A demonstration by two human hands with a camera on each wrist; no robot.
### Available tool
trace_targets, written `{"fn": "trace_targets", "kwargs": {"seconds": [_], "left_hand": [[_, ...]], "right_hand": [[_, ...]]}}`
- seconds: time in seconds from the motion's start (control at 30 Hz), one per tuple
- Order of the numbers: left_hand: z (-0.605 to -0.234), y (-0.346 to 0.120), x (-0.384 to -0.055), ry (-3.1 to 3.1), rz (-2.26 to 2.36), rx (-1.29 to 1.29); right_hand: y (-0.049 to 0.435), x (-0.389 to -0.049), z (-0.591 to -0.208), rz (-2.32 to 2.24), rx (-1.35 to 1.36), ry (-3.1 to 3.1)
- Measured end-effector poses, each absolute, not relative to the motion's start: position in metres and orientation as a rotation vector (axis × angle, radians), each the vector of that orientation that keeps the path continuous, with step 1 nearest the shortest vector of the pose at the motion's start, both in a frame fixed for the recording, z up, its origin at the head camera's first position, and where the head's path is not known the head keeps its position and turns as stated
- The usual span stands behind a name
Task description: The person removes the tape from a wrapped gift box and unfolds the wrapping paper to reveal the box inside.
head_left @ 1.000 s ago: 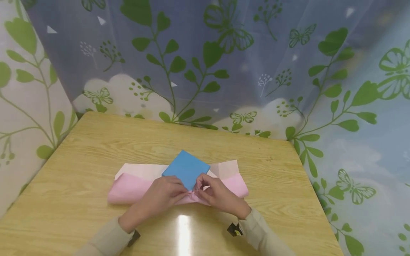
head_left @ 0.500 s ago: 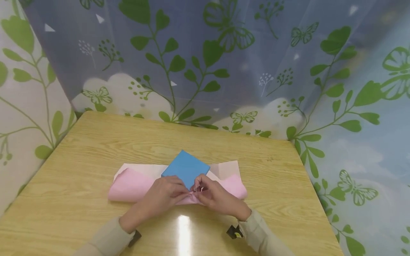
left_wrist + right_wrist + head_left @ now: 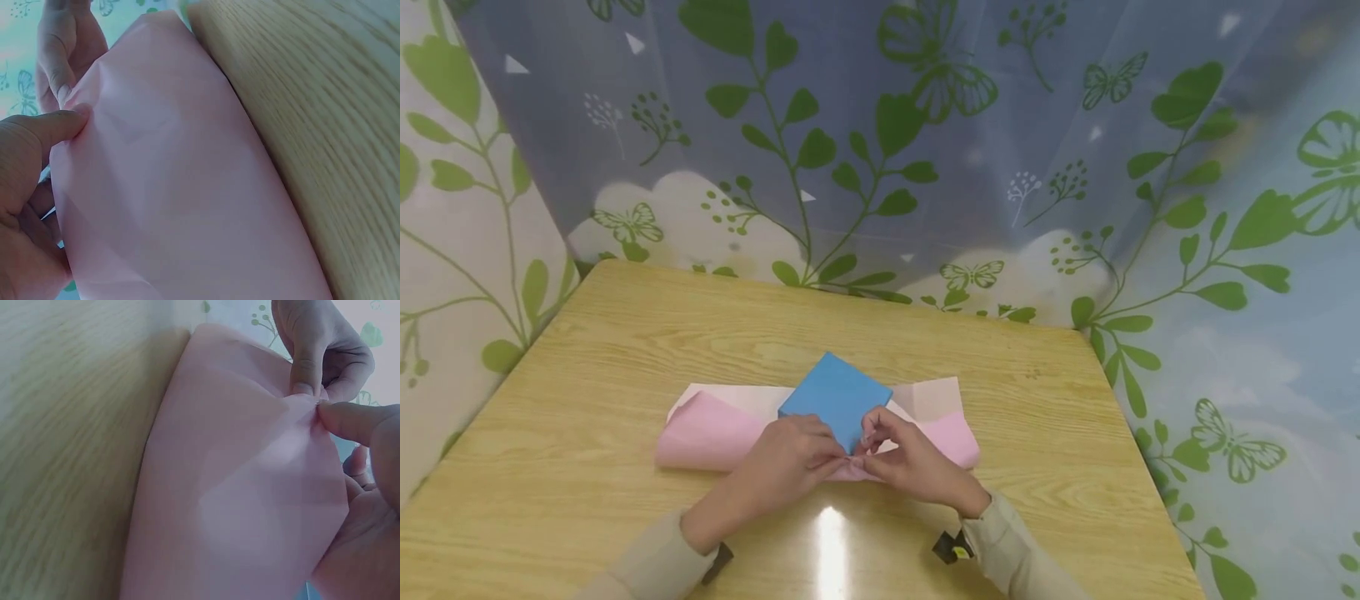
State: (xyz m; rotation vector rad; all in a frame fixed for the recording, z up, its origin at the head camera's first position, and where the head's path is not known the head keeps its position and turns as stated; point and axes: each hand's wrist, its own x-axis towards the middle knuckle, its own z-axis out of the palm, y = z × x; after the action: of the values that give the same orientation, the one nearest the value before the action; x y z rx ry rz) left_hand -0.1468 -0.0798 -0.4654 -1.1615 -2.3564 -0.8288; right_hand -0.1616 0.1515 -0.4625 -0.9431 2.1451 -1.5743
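Observation:
A sheet of pink wrapping paper lies across the table, its near side folded up toward a blue box set cornerwise on it. My left hand pinches the paper's raised edge at the box's near corner. Right beside it my right hand pinches the same gathered edge between thumb and fingers. In the left wrist view the pink paper bunches where the two thumbs nearly meet. The right wrist view has the paper creased toward that same spot. The box's near corner is hidden behind the hands.
The wooden table extends around the paper on all sides. A patterned curtain with leaves and butterflies hangs behind it and along both sides. Dark wrist devices show below both cuffs, one by the right sleeve.
Both hands stay at the same gathered spot. The pinched edge and fingers have shifted very slightly toward the near side; the box has barely moved.

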Motion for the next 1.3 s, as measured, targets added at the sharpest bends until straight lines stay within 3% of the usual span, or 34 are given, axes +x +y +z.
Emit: {"fn": "trace_targets", "kwargs": {"seconds": [0.73, 1.3], "left_hand": [[-0.462, -0.082, -0.143, -2.454, -0.886, -1.131], [-0.464, -0.084, -0.143, -2.448, -0.963, -1.107]], "right_hand": [[0.154, -0.159, -0.472, -1.656, -1.360, 2.347], [0.147, -0.148, -0.447, -1.733, -1.552, 2.340]]}}
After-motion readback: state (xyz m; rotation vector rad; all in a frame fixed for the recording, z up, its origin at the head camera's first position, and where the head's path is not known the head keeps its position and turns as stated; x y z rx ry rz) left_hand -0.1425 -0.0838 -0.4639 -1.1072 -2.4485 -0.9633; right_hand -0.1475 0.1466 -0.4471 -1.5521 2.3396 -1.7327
